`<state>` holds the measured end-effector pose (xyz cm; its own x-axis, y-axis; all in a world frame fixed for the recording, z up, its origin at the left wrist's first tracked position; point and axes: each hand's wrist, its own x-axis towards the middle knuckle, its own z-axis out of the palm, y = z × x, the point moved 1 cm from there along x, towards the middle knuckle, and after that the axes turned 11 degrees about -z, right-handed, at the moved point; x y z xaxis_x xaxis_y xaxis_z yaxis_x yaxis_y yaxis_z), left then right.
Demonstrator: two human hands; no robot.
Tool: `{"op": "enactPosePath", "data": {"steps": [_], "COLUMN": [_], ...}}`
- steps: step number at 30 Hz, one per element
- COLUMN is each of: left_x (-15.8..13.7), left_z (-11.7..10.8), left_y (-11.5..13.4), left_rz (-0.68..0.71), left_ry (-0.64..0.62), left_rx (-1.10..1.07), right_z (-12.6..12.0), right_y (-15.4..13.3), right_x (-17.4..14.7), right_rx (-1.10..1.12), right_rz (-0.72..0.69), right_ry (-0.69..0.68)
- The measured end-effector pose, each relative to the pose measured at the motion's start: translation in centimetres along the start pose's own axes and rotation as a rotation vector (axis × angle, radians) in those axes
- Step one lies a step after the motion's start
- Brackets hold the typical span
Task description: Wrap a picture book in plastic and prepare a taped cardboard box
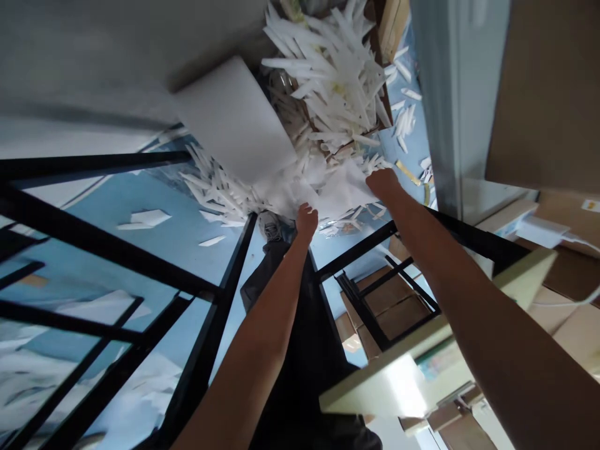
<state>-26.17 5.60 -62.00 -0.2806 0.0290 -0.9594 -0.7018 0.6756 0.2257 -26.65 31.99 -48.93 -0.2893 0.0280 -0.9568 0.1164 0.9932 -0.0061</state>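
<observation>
Blue floor, slender white strips, thin sheet between curled hands

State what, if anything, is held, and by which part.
The right hand seems to hold a white sheet by its right edge; for the left hand it's unclear.

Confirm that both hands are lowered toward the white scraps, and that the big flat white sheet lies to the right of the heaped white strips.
Not quite: in the head view, the big flat white sheet lies to the left of the heaped white strips. Both the left hand and right hand are lowered toward the white scraps.
</observation>
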Motion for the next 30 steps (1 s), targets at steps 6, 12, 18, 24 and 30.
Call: {"op": "enactPosePath", "data": {"steps": [6,12,18,24,30], "left_x": [-10.9,-24.4,-35.7,-42.1,-48.9], "left_z": [-3.8,-10.6,-15.9,-20.5,-25.0], "left_y": [6.4,13.7,15.6,15.0,15.9], "left_rz": [0.195,0.776,0.980,0.998,1.081], "left_ry": [0.057,0.018,-0.061,0.066,0.093], "left_rx": [0.149,0.396,0.604,0.715,0.745], "right_z": [-5.3,-9.1,-10.3,-11.4,-12.5], "right_y": [-5.0,-9.9,-11.5,-12.1,-11.8], "right_x": [-8.7,-20.8,-31.8,-40.6,-49.2], "right_rx": [-0.126,-0.264,-0.399,-0.292,-0.009], "right_rz": [-0.271,-0.497,-0.548,-0.422,-0.210], "right_ry": [0.066,0.178,0.312,0.439,0.671]}}
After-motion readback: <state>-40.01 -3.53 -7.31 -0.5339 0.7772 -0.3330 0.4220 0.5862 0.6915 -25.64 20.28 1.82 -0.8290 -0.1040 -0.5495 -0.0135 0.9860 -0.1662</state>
